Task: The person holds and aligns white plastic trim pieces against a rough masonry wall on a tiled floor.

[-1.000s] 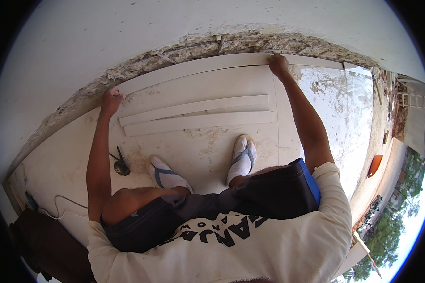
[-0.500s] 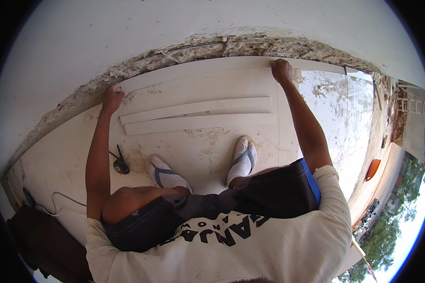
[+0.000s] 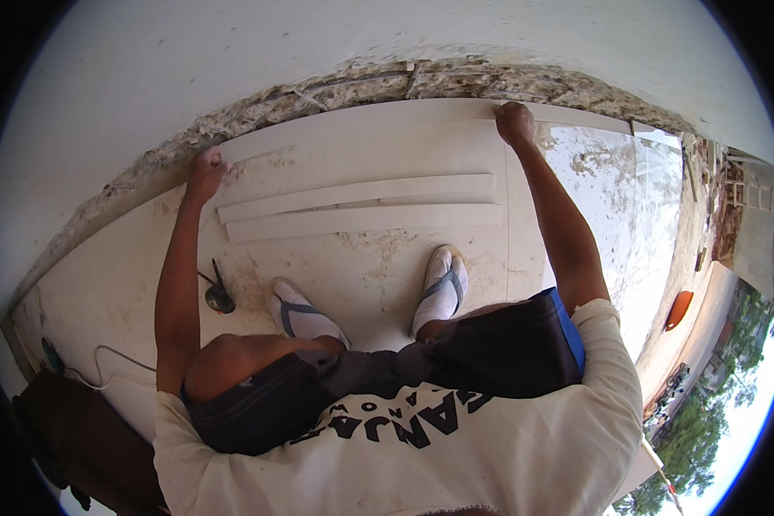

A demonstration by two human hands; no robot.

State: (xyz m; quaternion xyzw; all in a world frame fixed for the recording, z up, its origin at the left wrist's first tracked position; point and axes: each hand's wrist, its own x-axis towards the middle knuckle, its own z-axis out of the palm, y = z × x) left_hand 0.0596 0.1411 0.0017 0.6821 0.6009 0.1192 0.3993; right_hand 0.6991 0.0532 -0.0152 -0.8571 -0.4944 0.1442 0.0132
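A long pale tile strip (image 3: 361, 121) lies along the foot of the wall, below a chipped, rough band. Its left end is in my left hand (image 3: 205, 175), whose fingers are curled round it. Farther right, my right hand (image 3: 515, 125) grips the strip's edge in a closed fist, near where it meets another pale strip (image 3: 576, 118). Between my arms two more loose strips, an upper one (image 3: 361, 193) and a lower one (image 3: 361, 222), rest on the floor in front of my feet. The fingertips of both hands are partly hidden.
A black tool with a cord (image 3: 219, 295) sits left of my sandalled feet (image 3: 443, 288). A cable (image 3: 116, 354) trails at the left beside a dark brown object (image 3: 77, 439). The chipped wall band (image 3: 361, 90) runs behind the strip. An orange object (image 3: 678, 310) lies far right.
Both hands keep their hold on the strip and have barely shifted. The view has moved very slightly.
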